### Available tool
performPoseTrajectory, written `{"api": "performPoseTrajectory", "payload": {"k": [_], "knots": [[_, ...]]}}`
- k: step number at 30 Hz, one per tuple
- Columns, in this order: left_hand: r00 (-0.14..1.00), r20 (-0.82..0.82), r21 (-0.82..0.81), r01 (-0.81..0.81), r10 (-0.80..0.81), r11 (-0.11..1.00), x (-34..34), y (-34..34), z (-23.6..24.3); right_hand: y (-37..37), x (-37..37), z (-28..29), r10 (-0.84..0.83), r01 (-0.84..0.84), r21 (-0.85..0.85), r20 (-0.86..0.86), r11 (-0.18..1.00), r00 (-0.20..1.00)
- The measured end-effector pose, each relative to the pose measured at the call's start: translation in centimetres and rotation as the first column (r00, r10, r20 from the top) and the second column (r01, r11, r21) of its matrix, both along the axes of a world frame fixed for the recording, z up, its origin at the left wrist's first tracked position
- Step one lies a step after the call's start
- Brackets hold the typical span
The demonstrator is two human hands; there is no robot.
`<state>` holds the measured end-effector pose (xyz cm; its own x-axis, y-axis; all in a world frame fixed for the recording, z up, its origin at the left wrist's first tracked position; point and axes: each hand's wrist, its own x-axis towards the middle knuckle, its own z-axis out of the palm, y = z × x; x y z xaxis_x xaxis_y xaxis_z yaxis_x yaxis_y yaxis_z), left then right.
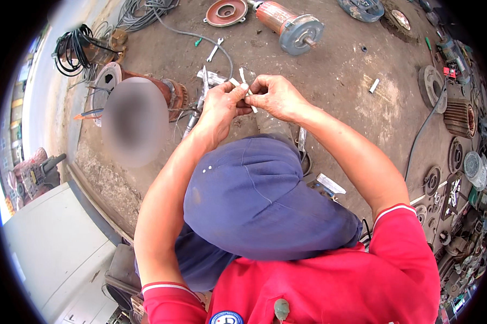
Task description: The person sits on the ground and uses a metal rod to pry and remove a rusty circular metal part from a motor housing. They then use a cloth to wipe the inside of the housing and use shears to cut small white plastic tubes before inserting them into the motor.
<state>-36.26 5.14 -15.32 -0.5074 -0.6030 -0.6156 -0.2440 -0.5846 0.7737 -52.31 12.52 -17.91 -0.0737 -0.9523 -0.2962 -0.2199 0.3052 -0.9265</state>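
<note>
My left hand (222,108) and my right hand (276,97) meet above the ground, just beyond my knee. Both pinch a thin white strip (253,108) between thumb and fingers; its exact kind is too small to tell. More short white pieces (242,74) poke out past the fingertips. A grey cable (227,55) runs down from a coil toward the hands, its end hidden near the fingers. Beside my left wrist lies a long metal tool (189,128). Farther off, an open-ended wrench (215,49) rests on the ground.
A motor rotor (276,17) and a red round end cover (227,13) lie ahead. Left stands a rusty motor housing (176,99), partly behind a blurred patch. Black cable (73,51) is heaped beyond. Motor parts, including a finned housing (459,117), line the right.
</note>
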Motion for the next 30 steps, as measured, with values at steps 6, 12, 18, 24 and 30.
{"api": "performPoseTrajectory", "payload": {"k": [6, 12, 18, 24, 30], "knots": [[0.991, -0.123, 0.143, -0.038, 0.056, 0.989, 0.9, 0.0, -0.9, 1.7, -0.6, -0.7, -0.061, 0.059, 0.038, 0.050, 0.998, 0.997], [0.985, -0.137, 0.138, -0.088, 0.107, 0.987, 0.0, 0.5, -1.6, 2.9, 0.1, -0.4, -0.250, 0.139, 0.252, 0.489, 0.958, 0.836], [0.987, -0.142, 0.176, -0.043, 0.068, 0.983, -0.6, 1.1, -3.1, 3.5, -0.5, -1.6, -0.086, 0.074, 0.098, 0.122, 0.992, 0.989], [0.994, -0.074, -0.134, 0.069, -0.079, 0.989, 0.4, 0.9, -4.4, 3.5, -1.2, -1.6, -0.168, 0.084, 0.301, 0.267, 0.950, 0.949], [0.684, 0.535, -0.648, 0.709, -0.496, 0.279, 0.4, 1.6, -3.0, 3.2, -1.7, -1.9, -0.029, -0.029, 0.289, 0.194, 0.957, 0.981]]}}
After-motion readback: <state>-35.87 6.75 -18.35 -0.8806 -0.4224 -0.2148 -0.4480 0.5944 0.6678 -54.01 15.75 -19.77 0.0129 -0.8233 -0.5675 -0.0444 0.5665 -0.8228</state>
